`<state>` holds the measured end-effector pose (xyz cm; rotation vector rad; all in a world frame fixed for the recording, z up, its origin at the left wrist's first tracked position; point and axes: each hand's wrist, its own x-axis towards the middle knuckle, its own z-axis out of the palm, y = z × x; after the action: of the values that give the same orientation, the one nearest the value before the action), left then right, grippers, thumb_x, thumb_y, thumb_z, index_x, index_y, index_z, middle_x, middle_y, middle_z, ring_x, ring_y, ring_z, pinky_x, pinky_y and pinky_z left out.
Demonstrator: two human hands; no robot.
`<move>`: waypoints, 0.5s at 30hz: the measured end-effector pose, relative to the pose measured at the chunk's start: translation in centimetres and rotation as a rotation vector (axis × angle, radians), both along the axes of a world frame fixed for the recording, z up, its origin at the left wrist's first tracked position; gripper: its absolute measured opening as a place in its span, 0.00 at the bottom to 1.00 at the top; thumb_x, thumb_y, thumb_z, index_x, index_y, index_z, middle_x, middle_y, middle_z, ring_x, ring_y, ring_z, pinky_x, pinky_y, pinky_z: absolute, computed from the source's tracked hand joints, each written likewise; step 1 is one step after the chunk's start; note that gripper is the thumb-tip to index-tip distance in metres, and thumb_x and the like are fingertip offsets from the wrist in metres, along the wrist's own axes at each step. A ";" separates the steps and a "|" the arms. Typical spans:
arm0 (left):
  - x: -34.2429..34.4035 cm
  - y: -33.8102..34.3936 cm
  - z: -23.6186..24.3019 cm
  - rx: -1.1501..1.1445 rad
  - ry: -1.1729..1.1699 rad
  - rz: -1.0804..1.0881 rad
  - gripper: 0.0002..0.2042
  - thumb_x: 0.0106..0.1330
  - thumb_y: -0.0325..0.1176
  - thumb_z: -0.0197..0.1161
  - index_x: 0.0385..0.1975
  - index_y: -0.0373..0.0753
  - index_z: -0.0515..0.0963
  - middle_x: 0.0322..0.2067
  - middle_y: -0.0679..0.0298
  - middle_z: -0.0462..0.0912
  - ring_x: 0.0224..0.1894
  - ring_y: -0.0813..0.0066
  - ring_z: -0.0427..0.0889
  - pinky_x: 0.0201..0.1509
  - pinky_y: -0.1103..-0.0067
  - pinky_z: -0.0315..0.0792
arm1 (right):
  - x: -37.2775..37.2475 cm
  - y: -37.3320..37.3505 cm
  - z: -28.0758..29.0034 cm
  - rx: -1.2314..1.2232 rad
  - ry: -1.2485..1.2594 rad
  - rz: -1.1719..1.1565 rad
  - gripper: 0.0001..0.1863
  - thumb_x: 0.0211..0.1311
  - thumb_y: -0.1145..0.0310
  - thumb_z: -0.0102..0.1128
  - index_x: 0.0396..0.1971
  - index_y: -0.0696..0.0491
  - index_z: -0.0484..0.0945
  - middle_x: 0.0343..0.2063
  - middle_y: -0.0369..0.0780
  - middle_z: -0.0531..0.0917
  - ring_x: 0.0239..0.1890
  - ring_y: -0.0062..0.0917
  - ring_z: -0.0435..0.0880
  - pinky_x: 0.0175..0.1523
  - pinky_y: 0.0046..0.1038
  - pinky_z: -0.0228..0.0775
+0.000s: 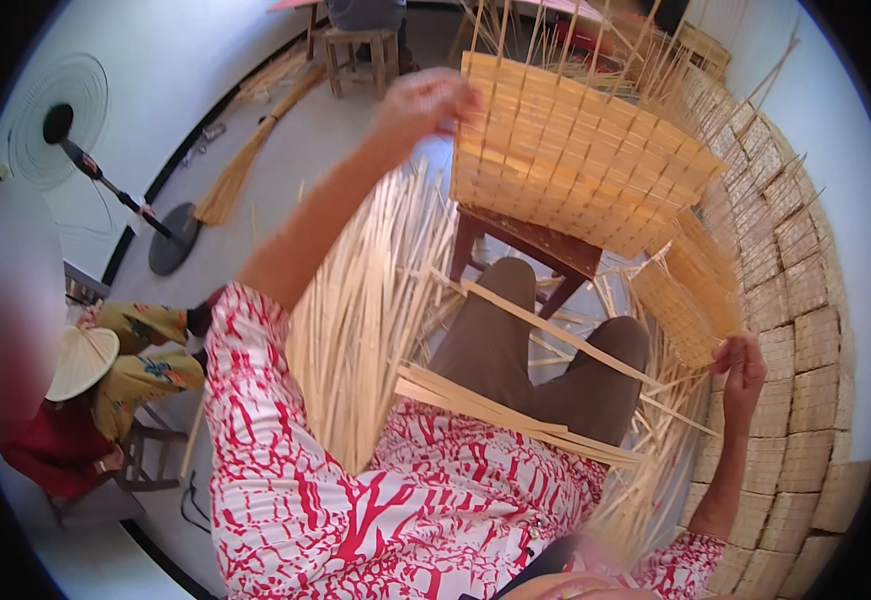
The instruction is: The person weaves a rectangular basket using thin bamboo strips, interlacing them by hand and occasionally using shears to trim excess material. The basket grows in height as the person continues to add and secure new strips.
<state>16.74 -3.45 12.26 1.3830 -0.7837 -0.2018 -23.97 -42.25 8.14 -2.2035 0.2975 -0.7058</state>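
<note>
A woven panel of pale bamboo strips point(580, 150) stands bent in front of me, over a dark red wooden stool point(530, 238). Long strip ends stick up from its far edge. My left hand point(430, 103), somewhat blurred, has its fingers curled at the panel's upper left edge. Lower on the right, my right hand point(740, 365) pinches the outer corner of a narrower woven section point(690, 310); whether it joins the larger panel is hard to see. Loose flat bamboo strips point(515, 415) lie across my lap and thighs.
Many long strips point(370, 300) lean in a bundle at my left. Stacked woven pieces point(770, 400) line the right wall. A standing fan point(58, 123) and a broom point(240, 175) are left. One person point(140, 345) sits beside me; another point(365, 15) sits farther off.
</note>
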 end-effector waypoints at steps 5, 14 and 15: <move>5.5 -5.4 5.9 0.068 -0.072 0.388 0.15 0.62 0.38 0.69 0.39 0.31 0.81 0.29 0.61 0.84 0.26 0.78 0.80 0.31 0.82 0.73 | 2.8 -3.6 1.2 0.364 -0.326 -0.184 0.10 0.75 0.68 0.50 0.48 0.58 0.74 0.41 0.40 0.82 0.39 0.24 0.84 0.45 0.24 0.77; 8.1 -8.8 12.5 -0.075 -0.279 0.481 0.18 0.57 0.42 0.73 0.30 0.33 0.76 0.27 0.60 0.81 0.26 0.75 0.78 0.28 0.77 0.73 | 19.3 -7.0 4.1 0.750 -0.314 0.033 0.15 0.74 0.69 0.52 0.55 0.59 0.73 0.52 0.40 0.81 0.56 0.26 0.78 0.54 0.31 0.79; 8.8 -8.5 12.3 -0.141 -0.518 0.500 0.17 0.58 0.44 0.71 0.27 0.34 0.78 0.24 0.64 0.81 0.23 0.77 0.76 0.27 0.76 0.73 | 20.3 -6.6 4.2 0.711 -0.276 0.021 0.15 0.73 0.69 0.53 0.54 0.59 0.74 0.52 0.39 0.81 0.55 0.25 0.78 0.54 0.31 0.79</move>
<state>25.56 -12.00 24.52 1.4673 -0.8232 0.6119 -3.63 -48.80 12.38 -1.4188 0.3213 -0.7396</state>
